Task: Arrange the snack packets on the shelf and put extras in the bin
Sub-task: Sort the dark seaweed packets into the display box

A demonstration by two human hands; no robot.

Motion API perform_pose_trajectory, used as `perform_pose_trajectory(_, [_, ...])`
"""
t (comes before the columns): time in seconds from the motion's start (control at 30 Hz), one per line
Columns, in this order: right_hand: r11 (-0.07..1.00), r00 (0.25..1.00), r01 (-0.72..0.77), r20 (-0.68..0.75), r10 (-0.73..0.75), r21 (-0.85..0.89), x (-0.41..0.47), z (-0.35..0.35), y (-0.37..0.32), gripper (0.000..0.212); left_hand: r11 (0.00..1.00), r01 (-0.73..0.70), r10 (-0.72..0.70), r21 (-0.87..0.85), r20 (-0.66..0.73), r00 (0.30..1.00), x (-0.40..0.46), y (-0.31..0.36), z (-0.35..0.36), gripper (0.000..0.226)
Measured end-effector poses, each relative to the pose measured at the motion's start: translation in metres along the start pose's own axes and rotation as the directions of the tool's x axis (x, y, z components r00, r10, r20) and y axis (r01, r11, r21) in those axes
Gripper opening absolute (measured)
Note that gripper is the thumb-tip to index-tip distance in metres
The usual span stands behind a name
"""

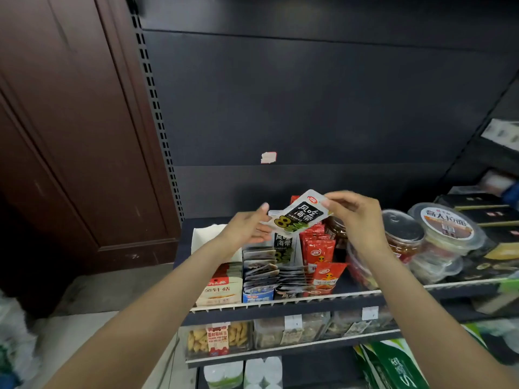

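Black-and-white snack packet [299, 216] held tilted in mid-air at centre frame, above the rows of packets on the shelf [280, 301]. Right hand [352, 213] pinching the packet's upper right corner between thumb and fingertips, remaining fingers curled. Left hand [248, 227] at the packet's lower left edge, palm turned up, fingers spread and extended, touching or just under the packet; firm grip cannot be told. Below the hands: upright black packets [259, 265] in a box, red packets [320, 251] just beside them to the right, a white-and-red box [222, 284] at lower left of the row. Round lidded tubs [443, 228] and a jar [403, 231] right of frame on the same shelf. Brown door [70, 122] at upper left. Small white label [268, 157] on the dark back panel [309, 94].
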State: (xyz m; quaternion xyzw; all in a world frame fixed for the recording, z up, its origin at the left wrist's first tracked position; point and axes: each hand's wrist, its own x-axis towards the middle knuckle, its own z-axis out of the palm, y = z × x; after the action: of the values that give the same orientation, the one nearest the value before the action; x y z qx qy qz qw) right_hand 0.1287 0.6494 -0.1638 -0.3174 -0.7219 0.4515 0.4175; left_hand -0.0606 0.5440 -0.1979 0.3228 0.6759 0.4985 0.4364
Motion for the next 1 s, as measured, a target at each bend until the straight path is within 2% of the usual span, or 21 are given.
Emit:
perform_pose_trajectory(0.07, [0.998, 0.999, -0.03, 0.019, 0.029, 0.056, -0.002, -0.002, -0.001, 0.013, 0.977, 0.071, -0.08, -0.202, -0.038, 0.996, 0.001, 0.005, -0.001, 0.062])
perform_pose_trajectory(0.13, [0.993, 0.997, -0.059, 0.055, 0.054, 0.105, -0.004, -0.001, -0.001, 0.011, 0.954, 0.066, -0.09, -0.292, -0.067, 0.994, 0.003, 0.006, -0.003, 0.059])
perform_pose_trajectory(0.27, [0.998, 0.995, 0.003, 0.095, -0.009, 0.064, -0.008, -0.001, 0.002, 0.01, 0.871, 0.026, -0.129, -0.491, -0.177, 0.976, 0.005, 0.011, -0.002, 0.025])
perform_pose_trajectory(0.37, [0.998, 0.99, -0.013, 0.14, 0.005, 0.054, -0.01, -0.001, 0.008, 0.012, 0.85, 0.016, -0.135, -0.526, -0.188, 0.973, 0.007, 0.012, 0.0, 0.009])
perform_pose_trajectory(0.5, [0.992, 0.992, -0.094, 0.098, 0.085, 0.086, -0.012, -0.002, 0.018, 0.02, 0.849, -0.009, -0.101, -0.528, -0.179, 0.979, 0.007, 0.011, 0.001, 0.016])
perform_pose_trajectory(0.67, [0.923, 0.964, -0.267, 0.055, 0.262, 0.278, -0.011, 0.006, 0.019, 0.025, 0.888, -0.099, 0.015, -0.449, -0.188, 0.982, 0.006, 0.008, 0.005, 0.041])
perform_pose_trajectory(0.73, [0.932, 0.965, -0.261, 0.076, 0.25, 0.251, -0.01, 0.005, 0.02, 0.025, 0.931, -0.155, 0.086, -0.329, -0.217, 0.973, 0.007, 0.006, 0.004, 0.051])
perform_pose_trajectory(0.8, [0.955, 0.969, -0.237, 0.114, 0.219, 0.178, -0.009, 0.003, 0.021, 0.036, 0.965, -0.224, 0.183, -0.14, -0.257, 0.949, 0.007, 0.004, 0.003, 0.059])
perform_pose_trajectory(0.9, [0.966, 0.972, -0.204, 0.153, 0.18, 0.157, -0.009, 0.004, 0.021, 0.05, 0.939, -0.336, 0.343, 0.075, -0.293, 0.892, 0.006, 0.003, 0.002, 0.069])
perform_pose_trajectory(1.0, [0.969, 0.976, -0.184, 0.147, 0.16, 0.164, -0.01, 0.004, 0.022, 0.058, 0.885, -0.416, 0.462, 0.208, -0.29, 0.838, 0.004, 0.001, 0.001, 0.068])
